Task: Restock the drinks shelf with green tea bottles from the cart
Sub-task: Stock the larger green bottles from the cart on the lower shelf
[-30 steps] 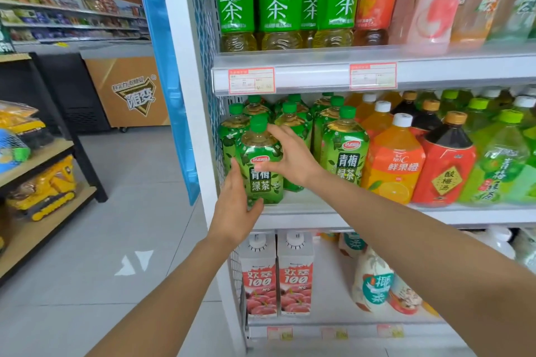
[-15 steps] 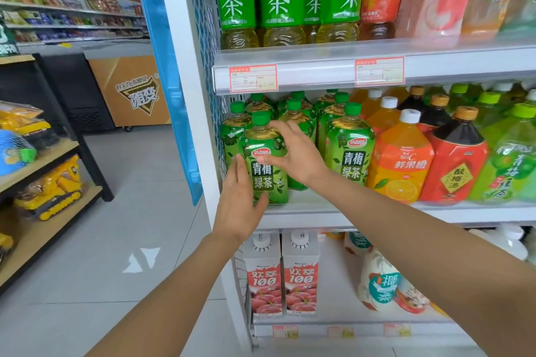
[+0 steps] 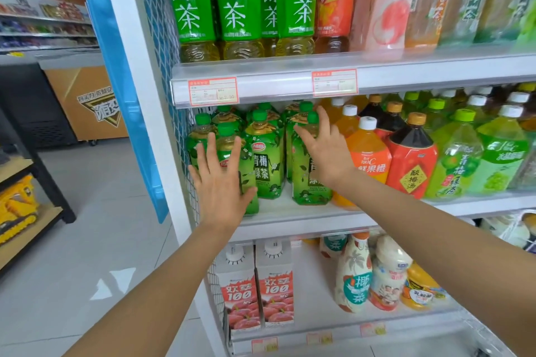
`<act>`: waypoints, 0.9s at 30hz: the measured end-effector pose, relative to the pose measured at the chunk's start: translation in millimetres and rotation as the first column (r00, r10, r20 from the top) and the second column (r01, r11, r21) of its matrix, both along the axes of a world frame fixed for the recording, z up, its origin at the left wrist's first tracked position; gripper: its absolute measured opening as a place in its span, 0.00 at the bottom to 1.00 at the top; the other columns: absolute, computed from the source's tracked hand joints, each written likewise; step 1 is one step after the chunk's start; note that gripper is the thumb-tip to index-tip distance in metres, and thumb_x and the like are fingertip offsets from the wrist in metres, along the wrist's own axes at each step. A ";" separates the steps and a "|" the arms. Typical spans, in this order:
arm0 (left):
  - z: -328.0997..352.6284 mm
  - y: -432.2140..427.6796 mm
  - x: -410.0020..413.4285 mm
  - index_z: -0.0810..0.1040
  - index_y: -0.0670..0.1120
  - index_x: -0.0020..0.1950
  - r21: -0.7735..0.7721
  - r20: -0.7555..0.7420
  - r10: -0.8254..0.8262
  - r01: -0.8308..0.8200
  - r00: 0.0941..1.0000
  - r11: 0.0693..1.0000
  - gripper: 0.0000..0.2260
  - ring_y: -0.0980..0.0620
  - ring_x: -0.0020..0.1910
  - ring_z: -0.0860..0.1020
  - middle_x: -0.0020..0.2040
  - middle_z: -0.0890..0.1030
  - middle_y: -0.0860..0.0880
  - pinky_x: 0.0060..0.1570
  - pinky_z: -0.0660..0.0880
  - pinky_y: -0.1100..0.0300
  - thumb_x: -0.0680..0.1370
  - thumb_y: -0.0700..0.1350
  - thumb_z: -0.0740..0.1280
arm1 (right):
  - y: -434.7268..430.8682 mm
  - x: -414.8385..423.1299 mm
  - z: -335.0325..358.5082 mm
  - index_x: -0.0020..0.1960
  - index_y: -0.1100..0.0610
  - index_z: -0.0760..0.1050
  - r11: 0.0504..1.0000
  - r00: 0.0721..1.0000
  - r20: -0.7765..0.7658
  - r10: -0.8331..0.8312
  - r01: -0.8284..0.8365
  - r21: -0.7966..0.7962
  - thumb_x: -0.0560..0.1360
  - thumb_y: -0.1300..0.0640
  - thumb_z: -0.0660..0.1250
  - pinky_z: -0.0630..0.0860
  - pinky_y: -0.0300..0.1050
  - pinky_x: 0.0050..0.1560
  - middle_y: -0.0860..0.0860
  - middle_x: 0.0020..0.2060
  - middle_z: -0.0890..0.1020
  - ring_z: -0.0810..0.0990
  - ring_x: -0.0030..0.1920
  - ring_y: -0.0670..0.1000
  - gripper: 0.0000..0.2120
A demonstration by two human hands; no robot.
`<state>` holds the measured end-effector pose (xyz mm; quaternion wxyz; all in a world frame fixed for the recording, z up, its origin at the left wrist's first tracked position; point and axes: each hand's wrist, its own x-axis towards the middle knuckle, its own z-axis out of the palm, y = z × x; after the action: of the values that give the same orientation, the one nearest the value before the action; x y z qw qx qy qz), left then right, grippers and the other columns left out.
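Several green tea bottles with green caps stand at the left end of the middle shelf (image 3: 304,213). The front-left green tea bottle (image 3: 248,180) stands upright at the shelf's front edge. My left hand (image 3: 222,182) is spread flat in front of it, fingers apart, gripping nothing. My right hand (image 3: 324,148) is open too, fingers splayed across the front-right green tea bottle (image 3: 304,185). A third green tea bottle (image 3: 265,159) shows between my hands. The cart is out of view.
Orange, red and pale green drink bottles (image 3: 412,159) fill the shelf to the right. Tall green tea bottles (image 3: 240,6) stand on the shelf above, cartons (image 3: 261,290) and milk drinks below. A white upright (image 3: 139,95) bounds the shelf's left. The tiled aisle floor (image 3: 95,226) lies left.
Both hands have let go of the front-left green tea bottle and opened. The right hand has shifted right onto the neighbouring bottle. The camera has come closer to the shelf.
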<state>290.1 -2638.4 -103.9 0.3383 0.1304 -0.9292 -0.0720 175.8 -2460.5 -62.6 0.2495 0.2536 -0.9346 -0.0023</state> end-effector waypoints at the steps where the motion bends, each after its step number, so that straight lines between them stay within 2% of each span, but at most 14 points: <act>1: -0.8 -1.1 -0.4 0.51 0.55 0.79 0.004 0.012 -0.004 0.004 1.000 1.000 0.45 0.36 0.77 0.47 0.79 0.47 0.40 0.72 0.54 0.33 0.70 0.53 0.75 | -1.9 -1.0 2.5 0.74 0.50 0.56 1.000 1.000 -0.021 -0.016 0.016 0.006 0.61 0.61 0.79 0.70 0.53 0.63 0.64 0.74 0.48 0.66 0.65 0.63 0.48; 3: -1.9 -3.9 -0.6 0.51 0.55 0.79 0.002 0.008 -0.021 0.021 1.000 1.000 0.46 0.36 0.77 0.49 0.79 0.49 0.40 0.72 0.57 0.35 0.70 0.52 0.76 | -3.6 -2.5 6.5 0.72 0.51 0.58 0.999 0.999 -0.027 -0.036 0.036 0.001 0.61 0.62 0.78 0.72 0.52 0.61 0.64 0.73 0.52 0.68 0.62 0.62 0.45; 7: -2.4 -7.7 -1.4 0.52 0.55 0.79 -0.022 -0.021 -0.050 0.050 0.999 0.999 0.45 0.36 0.76 0.53 0.78 0.52 0.41 0.72 0.58 0.43 0.70 0.49 0.76 | -4.3 -5.7 6.7 0.71 0.51 0.59 0.999 0.999 -0.028 -0.037 0.037 0.002 0.62 0.64 0.78 0.73 0.53 0.61 0.64 0.73 0.52 0.69 0.62 0.62 0.44; 14: -2.7 -11.3 1.4 0.53 0.55 0.78 -0.007 -0.044 -0.107 0.107 0.993 0.994 0.44 0.37 0.76 0.53 0.78 0.52 0.41 0.71 0.62 0.43 0.70 0.47 0.76 | -9.7 -5.0 5.8 0.70 0.52 0.60 0.999 0.999 -0.035 -0.034 0.033 -0.011 0.62 0.64 0.78 0.75 0.52 0.58 0.64 0.73 0.53 0.70 0.60 0.61 0.43; 16: -2.8 -12.1 4.0 0.52 0.56 0.78 0.019 -0.044 -0.132 0.133 0.990 0.991 0.44 0.38 0.77 0.51 0.78 0.50 0.40 0.71 0.62 0.44 0.71 0.46 0.76 | -10.0 -4.1 4.8 0.70 0.51 0.59 0.999 0.999 -0.011 -0.045 0.044 -0.017 0.61 0.62 0.79 0.74 0.53 0.60 0.64 0.73 0.52 0.69 0.63 0.63 0.44; 18: -2.6 -12.1 6.5 0.51 0.55 0.79 0.040 -0.061 -0.147 0.149 0.987 0.988 0.44 0.38 0.77 0.51 0.77 0.48 0.38 0.73 0.62 0.45 0.71 0.45 0.75 | -10.5 -2.3 4.5 0.71 0.52 0.58 0.998 0.998 -0.007 -0.058 0.058 -0.022 0.62 0.56 0.78 0.66 0.57 0.69 0.64 0.74 0.52 0.61 0.70 0.65 0.43; 20: -3.4 -10.7 6.2 0.52 0.49 0.78 0.090 -0.122 -0.149 0.160 0.981 0.983 0.42 0.38 0.77 0.51 0.77 0.50 0.36 0.73 0.60 0.43 0.72 0.45 0.74 | -13.3 2.1 5.7 0.71 0.54 0.61 0.987 0.996 -0.074 0.050 -0.061 -0.147 0.64 0.51 0.75 0.54 0.61 0.73 0.63 0.72 0.58 0.56 0.73 0.65 0.39; 21: -4.1 -10.0 5.1 0.53 0.44 0.77 0.131 -0.151 -0.144 0.164 0.978 0.978 0.41 0.38 0.77 0.52 0.76 0.51 0.36 0.73 0.60 0.42 0.72 0.46 0.74 | -16.9 4.6 7.5 0.70 0.55 0.63 0.959 0.981 -0.136 0.137 -0.166 -0.230 0.65 0.50 0.72 0.54 0.60 0.72 0.62 0.69 0.62 0.59 0.71 0.63 0.37; 22: -5.3 -9.8 3.1 0.53 0.41 0.76 0.172 -0.165 -0.131 0.159 0.978 0.972 0.41 0.39 0.77 0.52 0.76 0.52 0.35 0.73 0.59 0.42 0.72 0.47 0.74 | -22.8 7.3 11.3 0.70 0.55 0.65 0.918 0.960 -0.175 0.219 -0.263 -0.297 0.67 0.49 0.71 0.57 0.58 0.71 0.60 0.67 0.66 0.63 0.69 0.61 0.34; 24: -7.6 -9.8 -0.6 0.50 0.40 0.76 0.260 -0.142 -0.097 0.131 0.985 0.957 0.44 0.40 0.77 0.51 0.76 0.54 0.35 0.74 0.58 0.42 0.72 0.52 0.74 | -40.5 8.0 20.7 0.72 0.54 0.63 0.865 0.932 -0.136 0.336 -0.363 -0.347 0.71 0.49 0.70 0.66 0.56 0.67 0.57 0.66 0.69 0.69 0.65 0.58 0.33; 27: -7.0 -10.4 -5.7 0.45 0.44 0.78 0.428 -0.143 -0.099 0.151 0.985 0.891 0.48 0.43 0.75 0.58 0.75 0.58 0.39 0.73 0.61 0.46 0.71 0.53 0.74 | -68.8 -7.6 28.8 0.76 0.50 0.54 0.913 0.936 0.058 0.347 -0.323 -0.249 0.72 0.47 0.71 0.69 0.56 0.66 0.61 0.69 0.66 0.70 0.66 0.61 0.39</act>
<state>284.5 -2648.9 -110.9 0.3492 0.1384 -0.8743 -0.3076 168.2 -2529.3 -33.8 0.2269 0.3786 -0.8822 0.1640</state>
